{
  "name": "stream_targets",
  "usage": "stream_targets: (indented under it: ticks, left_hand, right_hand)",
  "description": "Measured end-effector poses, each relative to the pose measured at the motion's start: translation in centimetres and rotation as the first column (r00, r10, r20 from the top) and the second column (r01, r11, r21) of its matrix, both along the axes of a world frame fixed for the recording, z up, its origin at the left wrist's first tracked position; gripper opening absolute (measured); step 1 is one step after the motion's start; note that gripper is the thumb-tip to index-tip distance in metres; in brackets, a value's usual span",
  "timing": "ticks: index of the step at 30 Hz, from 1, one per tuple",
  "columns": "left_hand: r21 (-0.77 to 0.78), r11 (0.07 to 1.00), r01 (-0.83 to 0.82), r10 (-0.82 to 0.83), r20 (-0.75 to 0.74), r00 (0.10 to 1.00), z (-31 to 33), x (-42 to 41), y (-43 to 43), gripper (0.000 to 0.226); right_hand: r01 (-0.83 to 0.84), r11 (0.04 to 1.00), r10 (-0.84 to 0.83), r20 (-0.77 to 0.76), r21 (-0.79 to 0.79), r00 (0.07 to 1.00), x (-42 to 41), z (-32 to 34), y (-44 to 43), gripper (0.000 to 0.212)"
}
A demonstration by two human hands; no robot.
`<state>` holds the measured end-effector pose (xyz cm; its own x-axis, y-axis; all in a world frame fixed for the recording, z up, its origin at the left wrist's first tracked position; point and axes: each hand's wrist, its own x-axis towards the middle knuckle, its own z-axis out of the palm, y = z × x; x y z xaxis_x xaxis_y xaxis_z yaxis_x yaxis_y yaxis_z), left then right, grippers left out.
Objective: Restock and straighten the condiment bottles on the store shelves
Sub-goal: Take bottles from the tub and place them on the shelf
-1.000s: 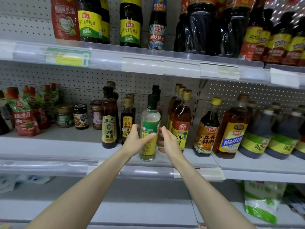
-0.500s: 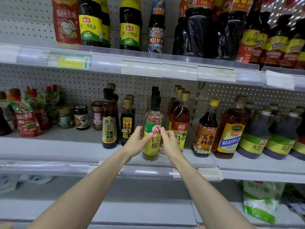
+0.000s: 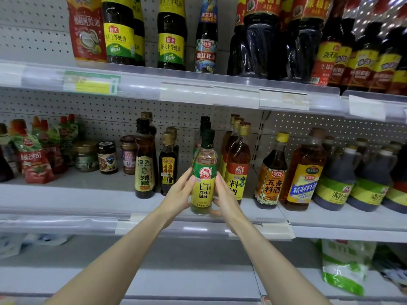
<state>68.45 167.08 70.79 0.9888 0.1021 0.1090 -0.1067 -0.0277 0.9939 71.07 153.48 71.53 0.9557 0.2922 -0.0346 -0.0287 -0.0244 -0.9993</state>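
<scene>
Vinegar bottle (image 3: 203, 188) turned label-forward, left hand (image 3: 177, 195), right hand (image 3: 226, 195) holding it

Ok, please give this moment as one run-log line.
step: straightening | object: white vinegar bottle, upright, label to front | place: middle shelf, front | left hand: grips bottle | right hand: grips bottle
</scene>
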Motion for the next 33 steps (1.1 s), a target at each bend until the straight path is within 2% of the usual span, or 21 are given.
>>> stream_targets:
  ticks: [4,8,13,20,24,33]
  left_hand:
    - [-0.071,0.997,0.019,-0.019,0.000,1.000,-0.3,-0.3,-0.2,0.048]
    - [-0.086,0.996,0.004,-0.006,-0.014,1.000,-0.5,0.4,-0.1,0.054]
    - [-0.076,0.997,-0.008,0.007,-0.016,1.000,-0.5,1.3,0.0,0.053]
    - [-0.036,0.999,-0.010,0.009,-0.027,1.000,-0.5,2.2,0.0,0.040]
    - [-0.052,0.999,-0.009,0.007,-0.043,0.999,-0.1,2.3,-0.2,0.023]
    - [-0.038,0.998,-0.050,0.048,-0.055,0.997,-0.8,3.6,0.0,0.022]
  right_hand:
    - [0.003,0.999,-0.003,0.002,0.045,1.000,0.0,-0.3,0.3,0.054]
    - [0.005,0.996,-0.003,-0.030,0.085,1.000,0.6,-0.6,0.7,0.056]
    - [-0.012,0.997,0.016,-0.046,0.078,0.999,1.1,0.0,0.8,0.048]
    - [0.037,0.997,-0.033,-0.065,0.062,0.997,1.8,0.1,1.4,0.047]
    - [0.041,0.997,-0.037,-0.066,0.059,0.997,2.1,0.3,1.5,0.045]
    - [0.048,0.993,-0.036,-0.105,0.106,0.994,2.4,0.8,1.7,0.031]
